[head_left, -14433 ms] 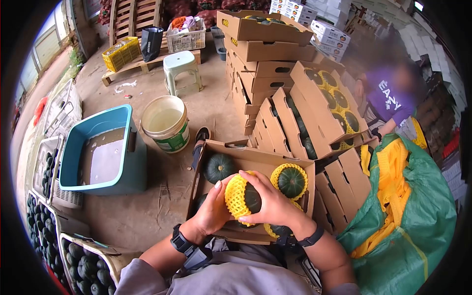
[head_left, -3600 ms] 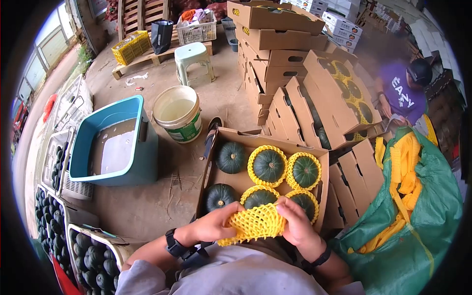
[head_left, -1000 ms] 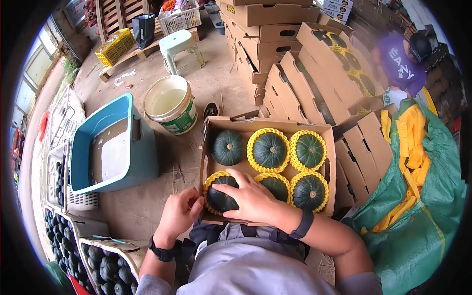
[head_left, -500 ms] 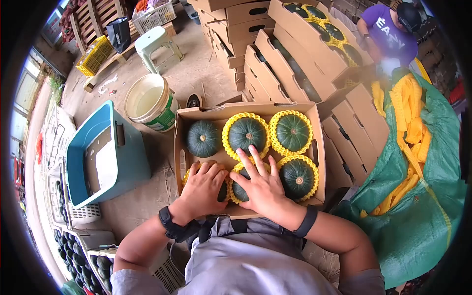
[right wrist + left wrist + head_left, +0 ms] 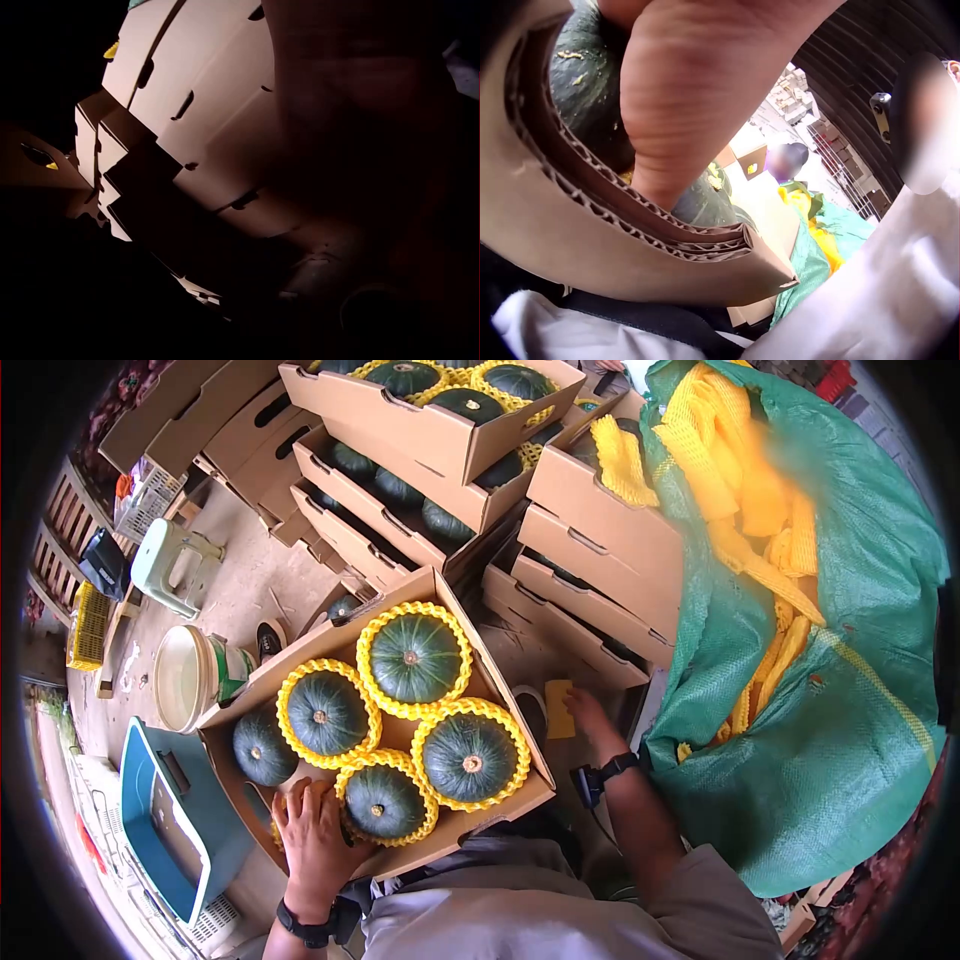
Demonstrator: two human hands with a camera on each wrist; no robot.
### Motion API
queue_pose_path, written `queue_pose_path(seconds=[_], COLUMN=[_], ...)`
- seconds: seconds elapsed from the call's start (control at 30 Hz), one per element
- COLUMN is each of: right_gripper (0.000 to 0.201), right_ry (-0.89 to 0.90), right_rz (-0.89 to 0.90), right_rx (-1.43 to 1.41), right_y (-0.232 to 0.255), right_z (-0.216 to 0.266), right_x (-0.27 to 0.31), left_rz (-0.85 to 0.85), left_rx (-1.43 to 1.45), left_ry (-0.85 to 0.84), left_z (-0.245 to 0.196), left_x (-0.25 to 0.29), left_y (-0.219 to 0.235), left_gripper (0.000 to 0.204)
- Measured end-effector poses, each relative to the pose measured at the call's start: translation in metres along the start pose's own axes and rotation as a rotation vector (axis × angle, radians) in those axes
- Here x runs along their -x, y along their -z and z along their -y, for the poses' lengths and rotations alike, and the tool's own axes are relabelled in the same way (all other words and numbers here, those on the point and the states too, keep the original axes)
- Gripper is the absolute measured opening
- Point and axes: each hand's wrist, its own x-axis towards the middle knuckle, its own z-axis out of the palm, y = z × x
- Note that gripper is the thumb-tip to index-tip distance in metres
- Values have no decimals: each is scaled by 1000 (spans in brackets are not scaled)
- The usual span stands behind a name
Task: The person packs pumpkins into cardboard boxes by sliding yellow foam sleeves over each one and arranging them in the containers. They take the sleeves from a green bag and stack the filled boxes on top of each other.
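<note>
Dark green squashes stand in a cardboard box [image 5: 300, 645] in front of me, most of them in yellow foam net sleeves. My left hand [image 5: 315, 835] rests over the squash in the near left corner and largely covers it; a netted squash [image 5: 380, 807] sits right beside its thumb. In the left wrist view, the same hand [image 5: 705, 90] reaches over the box edge beside a bare squash [image 5: 589, 82]. My right hand [image 5: 592, 722] reaches low beside the box, fingertips at the edge of a flat yellow foam net [image 5: 560, 710]. The right wrist view is too dark to show its grip.
Stacked boxes of squashes [image 5: 400, 445] rise behind, more boxes [image 5: 600, 575] beyond my right hand. A green sack [image 5: 830, 760] of yellow nets [image 5: 740, 470] stands at right. At left are a blue tub [image 5: 210, 810], a bucket [image 5: 185, 680] and a stool [image 5: 172, 565].
The bare squash at the near left corner got a yellow net. My right hand left the squashes and moved right and down to the flat net. The view has turned right.
</note>
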Motion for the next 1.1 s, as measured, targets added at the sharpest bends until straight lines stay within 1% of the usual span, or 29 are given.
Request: queue_pose_path(seconds=[0.03,0.07,0.1,0.17,0.23,0.3,0.33,0.37,0.4,0.43,0.47,0.5,0.53,0.57,0.6,0.63,0.67,0.7,0.73,0.77,0.8,0.83,0.87,0.9,0.93,1.0,1.03,1.07,1.1], right_gripper=[40,41,42,45,51,46,45,43,41,40,38,34,37,40,43,47,43,36,33,36,38,42,47,59,42,28,32,32,32], right_ry=[-26,-101,-179,-341,-125,313,384,444,379,311,554,569,624,681,739,952,1077,1295,1360,1384,1340,1049,723,788,1035,1064,929,959,1023], right_rz=[-131,-108,-78,-50,-128,-176,-236,-292,-246,-210,-23,-124,-123,-119,-110,-4,207,377,527,590,618,732,824,890,886,834,953,1038,1043], right_rx=[296,391,487,605,411,288,101,-89,-214,-339,-689,-585,-676,-767,-855,-668,-423,84,254,250,111,-257,-603,-460,-17,199,201,304,299], right_y=[-22,-33,-43,-40,-63,-83,-81,-78,-56,-32,-23,-10,-7,-3,0,-2,-6,-2,-19,-31,-36,-43,-48,-48,-43,-53,-55,-58,-65], right_z=[-74,-129,-157,-76,-93,-80,-68,-61,11,100,131,146,163,179,195,207,229,253,263,279,285,281,276,278,288,300,298,308,308], right_x=[-51,-75,-86,-8,-5,4,-8,-25,16,64,84,103,131,159,187,210,229,233,239,246,248,255,261,260,256,275,274,278,279], left_rz=[-19,-16,-7,2,34,60,55,43,31,24,39,2,-43,-5,-52,-86,-122,-133,-238,-204,-170,-236,-319,-312,-301,-299,-303,-323,-375], left_rx=[-5,6,14,19,33,86,91,175,262,326,419,429,434,522,699,872,1042,1194,1304,1341,1375,1231,1100,950,802,635,549,565,595], left_ry=[8,15,27,39,34,24,5,-3,-16,-16,-61,-114,-174,-197,-253,-320,-392,-471,-592,-556,-525,-502,-444,-365,-287,-258,-249,-292,-363], left_z=[-3,-6,-7,-8,-8,-7,-8,-6,-4,-5,-4,-5,-7,-13,-17,-23,-28,-33,-36,-33,-30,-28,-30,-27,-21,-9,-2,5,5], left_x=[-1,-5,-6,-7,-10,-8,-7,-7,-8,-8,-8,-7,-7,-11,-11,-12,-12,-14,-16,-8,0,4,9,16,23,31,33,34,33], left_y=[2,3,5,7,13,26,32,39,46,54,60,63,65,68,67,66,64,51,48,46,44,46,48,44,41,46,49,46,47], left_gripper=[73,72,72,72,75,82,84,84,84,84,81,81,80,80,80,77,75,63,43,36,30,27,20,21,25,35,40,46,46])
